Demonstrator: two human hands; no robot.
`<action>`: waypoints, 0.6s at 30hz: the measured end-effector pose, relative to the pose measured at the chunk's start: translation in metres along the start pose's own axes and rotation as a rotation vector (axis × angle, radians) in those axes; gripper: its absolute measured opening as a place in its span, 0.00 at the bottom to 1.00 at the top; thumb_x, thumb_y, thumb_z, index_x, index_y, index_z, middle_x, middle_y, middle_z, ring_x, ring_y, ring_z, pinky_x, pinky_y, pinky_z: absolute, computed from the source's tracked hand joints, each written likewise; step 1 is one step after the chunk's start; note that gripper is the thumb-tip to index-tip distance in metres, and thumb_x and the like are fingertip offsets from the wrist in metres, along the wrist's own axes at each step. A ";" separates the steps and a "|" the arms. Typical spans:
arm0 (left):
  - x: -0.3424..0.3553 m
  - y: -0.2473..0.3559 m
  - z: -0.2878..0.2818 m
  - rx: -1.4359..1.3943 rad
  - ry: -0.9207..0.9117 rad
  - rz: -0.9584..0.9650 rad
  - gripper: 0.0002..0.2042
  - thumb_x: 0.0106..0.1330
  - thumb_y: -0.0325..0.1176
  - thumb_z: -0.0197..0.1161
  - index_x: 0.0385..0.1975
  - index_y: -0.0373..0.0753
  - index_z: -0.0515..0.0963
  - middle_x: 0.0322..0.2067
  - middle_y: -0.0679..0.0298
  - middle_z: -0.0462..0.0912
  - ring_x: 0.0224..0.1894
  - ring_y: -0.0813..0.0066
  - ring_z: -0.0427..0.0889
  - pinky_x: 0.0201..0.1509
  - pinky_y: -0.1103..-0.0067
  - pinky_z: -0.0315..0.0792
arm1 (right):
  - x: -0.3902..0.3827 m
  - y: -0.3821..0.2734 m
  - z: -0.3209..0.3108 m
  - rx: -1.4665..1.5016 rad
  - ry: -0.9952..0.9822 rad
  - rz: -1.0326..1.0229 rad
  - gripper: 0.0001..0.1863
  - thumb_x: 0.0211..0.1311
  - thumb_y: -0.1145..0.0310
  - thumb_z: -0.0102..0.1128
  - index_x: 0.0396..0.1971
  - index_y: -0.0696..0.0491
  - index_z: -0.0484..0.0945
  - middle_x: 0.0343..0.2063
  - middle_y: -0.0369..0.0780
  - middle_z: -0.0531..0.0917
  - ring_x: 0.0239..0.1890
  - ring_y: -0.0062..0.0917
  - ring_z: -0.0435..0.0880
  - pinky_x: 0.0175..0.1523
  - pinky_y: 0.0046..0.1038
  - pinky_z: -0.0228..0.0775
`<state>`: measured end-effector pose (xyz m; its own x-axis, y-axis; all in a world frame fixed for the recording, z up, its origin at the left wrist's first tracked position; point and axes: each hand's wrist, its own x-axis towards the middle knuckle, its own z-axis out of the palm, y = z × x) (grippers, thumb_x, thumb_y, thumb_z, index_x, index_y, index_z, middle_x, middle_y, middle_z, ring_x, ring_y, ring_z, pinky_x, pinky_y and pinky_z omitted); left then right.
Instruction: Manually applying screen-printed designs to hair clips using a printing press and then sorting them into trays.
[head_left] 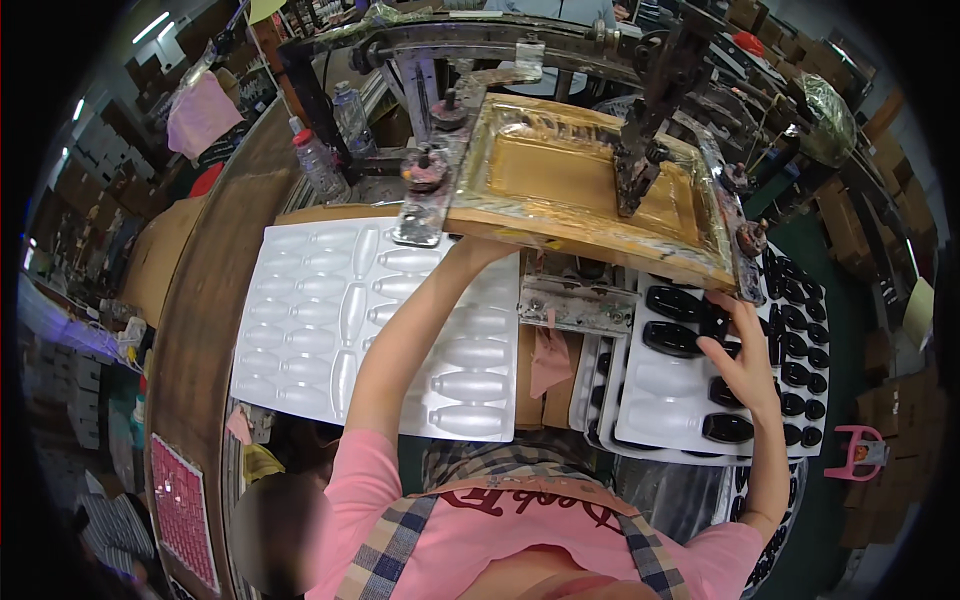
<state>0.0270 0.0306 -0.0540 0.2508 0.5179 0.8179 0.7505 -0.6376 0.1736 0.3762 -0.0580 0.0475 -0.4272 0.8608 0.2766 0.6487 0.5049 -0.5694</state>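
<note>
My left forearm reaches under a wooden screen-printing frame [590, 235]. Only the wrist end of my left hand [488, 250] shows; the fingers are hidden beneath the frame. On the right, my right hand [742, 360] is over a white moulded tray [650, 420], thumb and fingers curved around a glossy black bottle [714, 324]. Beside it lie more black bottles [670, 339] in the tray's hollows, and one hollow [668, 379] to their front holds no bottle. Below the frame sits a metal fixture [577, 305], partly covered.
A white tray [300, 312] with bottle-shaped hollows lies at left. A metal clamp arm [640, 150] crosses the frame. A pink cloth [549, 362] hangs below the fixture. More black bottles [795, 375] lie at far right, near a pink stool [856, 452].
</note>
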 end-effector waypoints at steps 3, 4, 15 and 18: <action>0.025 -0.017 0.014 -0.060 -0.118 -0.105 0.10 0.55 0.29 0.56 0.36 0.34 0.74 0.33 0.58 0.78 0.38 0.65 0.76 0.45 0.75 0.68 | 0.014 -0.001 0.008 -0.039 -0.010 0.050 0.28 0.42 0.60 0.65 0.42 0.61 0.69 0.37 0.45 0.74 0.35 0.28 0.70 0.38 0.24 0.63; 0.031 -0.021 0.015 -0.107 -0.146 -0.163 0.10 0.55 0.29 0.56 0.36 0.34 0.74 0.33 0.58 0.78 0.38 0.66 0.76 0.45 0.75 0.68 | 0.019 0.001 0.010 -0.017 -0.008 0.045 0.28 0.42 0.60 0.65 0.42 0.61 0.69 0.36 0.45 0.74 0.34 0.28 0.71 0.38 0.24 0.63; 0.007 -0.019 -0.065 -0.955 0.294 -0.878 0.10 0.56 0.29 0.57 0.35 0.32 0.74 0.31 0.61 0.79 0.34 0.74 0.76 0.42 0.79 0.69 | 0.094 -0.014 0.096 -0.145 -0.120 -0.261 0.31 0.48 0.47 0.57 0.44 0.57 0.70 0.42 0.47 0.73 0.45 0.37 0.71 0.49 0.30 0.62; -0.033 -0.021 -0.078 -0.688 0.288 -0.835 0.10 0.56 0.29 0.56 0.35 0.31 0.74 0.30 0.63 0.78 0.33 0.78 0.76 0.40 0.81 0.70 | 0.097 -0.015 0.104 -0.117 -0.213 -0.216 0.31 0.51 0.49 0.56 0.47 0.58 0.66 0.46 0.50 0.70 0.49 0.39 0.67 0.53 0.31 0.57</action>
<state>-0.0442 -0.0177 -0.0422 -0.3913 0.8363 0.3841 0.0972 -0.3775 0.9209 0.2597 0.0115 0.0024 -0.6769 0.7065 0.2063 0.5916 0.6890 -0.4187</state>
